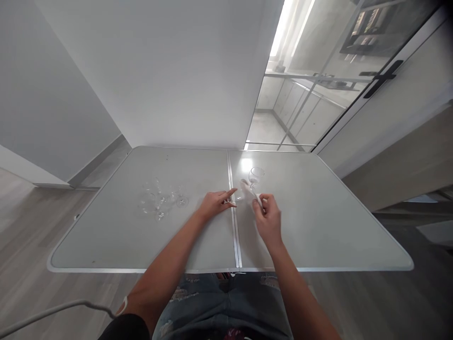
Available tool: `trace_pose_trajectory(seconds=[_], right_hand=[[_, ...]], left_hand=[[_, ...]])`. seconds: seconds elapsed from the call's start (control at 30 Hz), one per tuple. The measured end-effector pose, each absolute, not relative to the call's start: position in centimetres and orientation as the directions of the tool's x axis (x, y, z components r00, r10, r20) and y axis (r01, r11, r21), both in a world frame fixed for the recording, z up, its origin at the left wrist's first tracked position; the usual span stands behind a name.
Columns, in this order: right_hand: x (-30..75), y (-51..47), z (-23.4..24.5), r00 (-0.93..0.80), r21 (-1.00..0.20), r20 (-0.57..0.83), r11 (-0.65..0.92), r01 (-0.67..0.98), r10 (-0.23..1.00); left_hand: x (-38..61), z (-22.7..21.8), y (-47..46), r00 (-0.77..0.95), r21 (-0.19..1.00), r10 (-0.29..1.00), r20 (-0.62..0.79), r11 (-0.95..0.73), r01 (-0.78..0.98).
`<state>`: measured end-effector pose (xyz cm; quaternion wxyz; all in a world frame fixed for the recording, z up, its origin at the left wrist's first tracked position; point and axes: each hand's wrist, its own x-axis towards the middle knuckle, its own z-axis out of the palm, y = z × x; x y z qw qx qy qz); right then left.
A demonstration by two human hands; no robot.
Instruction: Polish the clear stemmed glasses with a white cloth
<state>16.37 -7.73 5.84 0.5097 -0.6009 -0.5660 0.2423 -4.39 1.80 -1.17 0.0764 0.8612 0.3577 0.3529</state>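
Note:
My left hand (218, 202) is at the table's middle seam, thumb and forefinger around the edge of a clear glass (239, 194) that is hard to make out. In my right hand (268, 215) is a white cloth (250, 190), pinched between thumb and fingers and reaching toward that glass. Just behind the cloth stands a clear stemmed glass (256, 174), its lower part partly covered by the cloth. On the left half of the table sits a cluster of several clear stemmed glasses (162, 202), their outlines overlapping.
The pale folding table (318, 226) has a metal rim and a metal seam (233, 231) across its middle. A white wall (184, 85) meets its far side. To the right is a glass door with a black handle (384, 79). A pale cable (63, 307) runs at lower left.

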Motion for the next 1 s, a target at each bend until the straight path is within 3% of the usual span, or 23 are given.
trace_pose_trajectory(seconds=[0.27, 0.37, 0.5, 0.57, 0.67, 0.83, 0.9, 1.0], right_hand=[[17.2, -6.2, 4.8, -0.243, -0.794, 0.213, 0.313, 0.521, 0.946], [18.1, -5.2, 5.3, -0.378, -0.826, 0.16, 0.334, 0.455, 0.912], [18.7, -4.2, 5.1, -0.398, -0.953, 0.138, 0.231, 0.197, 0.907], [19.0, -3.9, 4.5, -0.374, -0.963, 0.154, 0.225, 0.152, 0.914], [19.6, -3.7, 3.6, -0.371, -0.871, 0.256, 0.38, 0.312, 0.893], [20.1, -3.1, 2.6, -0.5, -0.547, 0.425, 0.654, 0.522, 0.754], [20.0, -3.0, 2.4, -0.482, -0.524, 0.445, 0.656, 0.543, 0.755], [19.6, -3.0, 2.3, -0.382, -0.648, 0.425, 0.57, 0.505, 0.821]], left_hand=[[-4.9, -1.3, 1.7, 0.619, 0.243, 0.611, 0.493, -0.78, 0.576], [-4.9, -1.4, 1.7, 0.639, 0.214, 0.596, 0.486, -0.791, 0.574], [-4.9, -1.4, 1.9, 0.587, 0.22, 0.616, 0.525, -0.765, 0.606], [-4.9, -1.3, 1.9, 0.572, 0.236, 0.624, 0.532, -0.758, 0.608], [-4.8, -1.2, 1.9, 0.558, 0.266, 0.634, 0.535, -0.754, 0.601], [-4.6, -1.1, 1.8, 0.521, 0.315, 0.655, 0.547, -0.738, 0.596], [-4.5, -1.1, 1.7, 0.498, 0.34, 0.668, 0.553, -0.727, 0.597], [-4.3, -1.2, 1.6, 0.482, 0.404, 0.694, 0.534, -0.711, 0.576]])
